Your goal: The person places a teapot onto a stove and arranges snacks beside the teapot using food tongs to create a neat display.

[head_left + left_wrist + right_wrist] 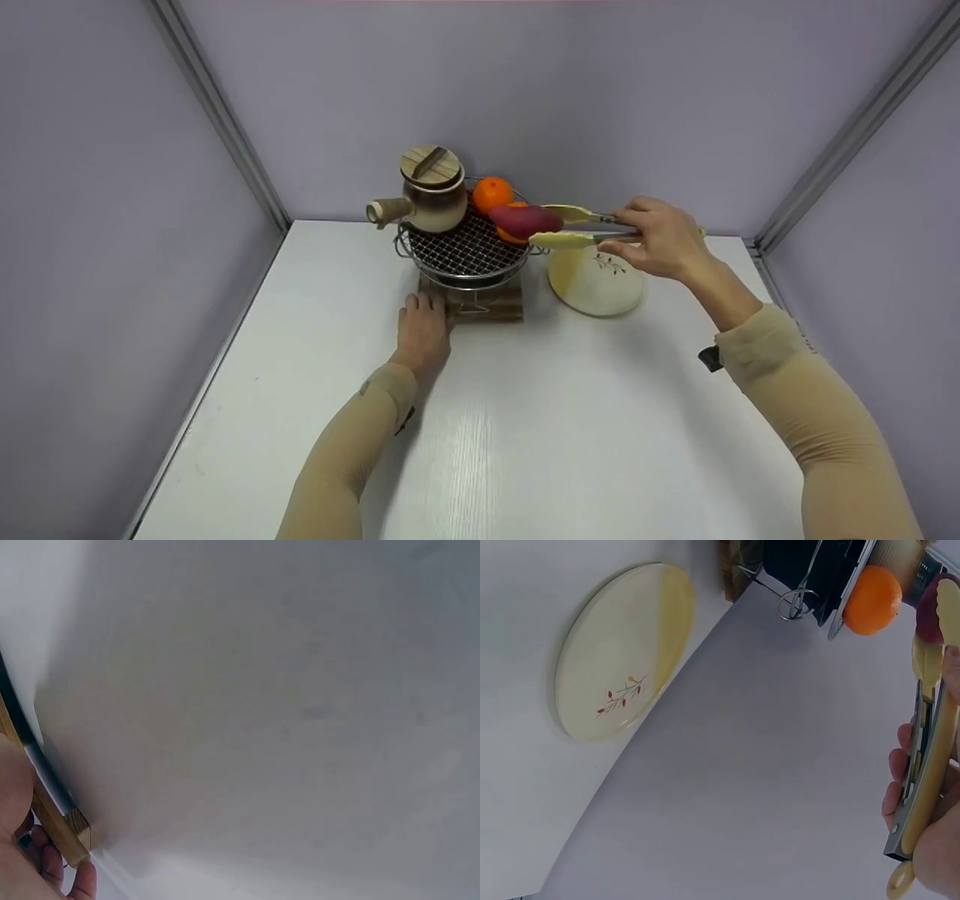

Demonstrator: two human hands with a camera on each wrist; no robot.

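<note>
My right hand (664, 236) grips yellow-tipped metal tongs (564, 240). Between the tong tips is a purple-red sweet potato (525, 220), held over the right side of a round wire grill (465, 255). Two oranges sit on that side, one (493, 195) at the back and another (511, 234) partly hidden by the sweet potato. Down at the left front corner of the stove's wooden base (495, 311), my left hand (424, 330) holds the board's edge, its fingers around the wood (60, 836) in the left wrist view.
A clay teapot (436, 210) with a wooden lid and side handle stands on the grill's left. Right of the stove, a cream plate (596, 289) with a yellow band and red sprig lies on the white table (525, 420). Pale walls (600, 90) enclose the back and sides.
</note>
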